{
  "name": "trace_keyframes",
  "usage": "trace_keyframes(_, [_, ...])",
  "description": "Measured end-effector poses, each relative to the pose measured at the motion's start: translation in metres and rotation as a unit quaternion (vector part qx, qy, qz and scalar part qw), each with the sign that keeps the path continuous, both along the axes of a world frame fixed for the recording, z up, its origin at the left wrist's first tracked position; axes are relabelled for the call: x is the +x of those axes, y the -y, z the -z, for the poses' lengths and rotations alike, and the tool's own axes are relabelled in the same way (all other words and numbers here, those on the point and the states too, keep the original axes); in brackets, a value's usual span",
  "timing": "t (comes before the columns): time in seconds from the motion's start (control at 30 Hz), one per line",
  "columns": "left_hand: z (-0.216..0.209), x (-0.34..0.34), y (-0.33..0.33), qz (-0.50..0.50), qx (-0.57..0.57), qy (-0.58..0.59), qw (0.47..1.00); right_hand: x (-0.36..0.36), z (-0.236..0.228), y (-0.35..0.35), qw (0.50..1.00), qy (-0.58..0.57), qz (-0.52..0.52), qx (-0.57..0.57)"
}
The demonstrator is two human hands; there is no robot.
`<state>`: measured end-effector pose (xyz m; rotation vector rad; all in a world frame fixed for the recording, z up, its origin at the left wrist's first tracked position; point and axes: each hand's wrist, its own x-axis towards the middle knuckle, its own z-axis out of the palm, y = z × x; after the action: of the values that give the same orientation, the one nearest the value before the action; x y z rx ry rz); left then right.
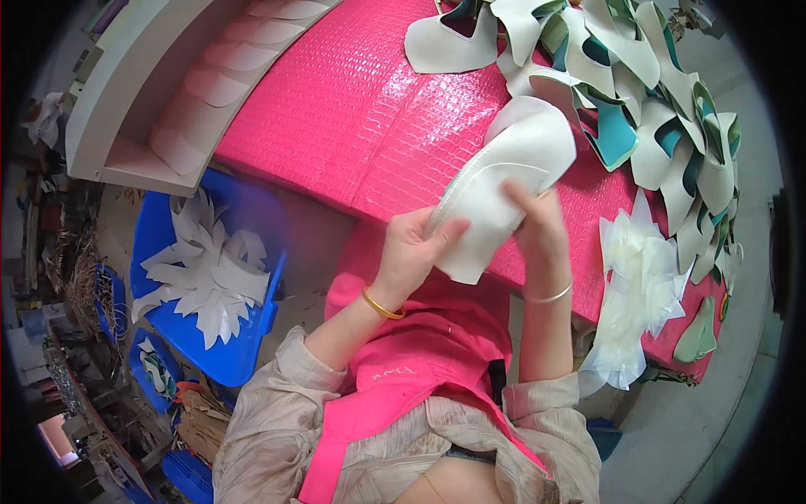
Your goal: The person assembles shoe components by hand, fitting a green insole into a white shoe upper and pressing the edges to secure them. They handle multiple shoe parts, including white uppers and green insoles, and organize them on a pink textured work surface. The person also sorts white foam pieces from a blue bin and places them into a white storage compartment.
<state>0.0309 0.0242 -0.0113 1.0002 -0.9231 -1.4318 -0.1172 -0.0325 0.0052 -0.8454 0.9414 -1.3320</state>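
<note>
A white, stitched shoe upper point(483, 195) is held up over the near edge of the pink-covered table point(323, 126). My left hand point(409, 254), with a gold bangle at its wrist, grips its lower left edge, thumb on top. On its right side rests my right hand point(541, 228), slightly blurred, with a finger or thumb lying over the surface and the others mostly behind. A pile of similar white shoe uppers point(659, 151) with teal and green linings lies at the far right.
Translucent white sheets point(634, 290) hang over the table's right edge, beside a pale green piece point(697, 332). At far left stands a white open box point(126, 92) with a row of curved white pieces point(214, 86). Below it, a blue bin point(238, 363) holds white cut pieces point(214, 273).
</note>
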Motion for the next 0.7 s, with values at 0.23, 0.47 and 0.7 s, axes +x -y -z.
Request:
trace_keyframes(0.23, [0.011,0.006,-0.003,0.024,-0.126,0.235,0.963,0.006,-0.007,0.005,0.998,-0.035,0.042,-0.010])
trace_keyframes(0.47, [-0.018,-0.008,0.012,-0.082,-0.062,0.131,0.986,0.001,-0.015,0.018,0.997,0.006,-0.075,0.029])
trace_keyframes(0.7, [-0.024,0.002,0.057,-0.163,0.009,-0.126,0.979,0.023,-0.006,-0.020,0.951,-0.223,-0.164,-0.136])
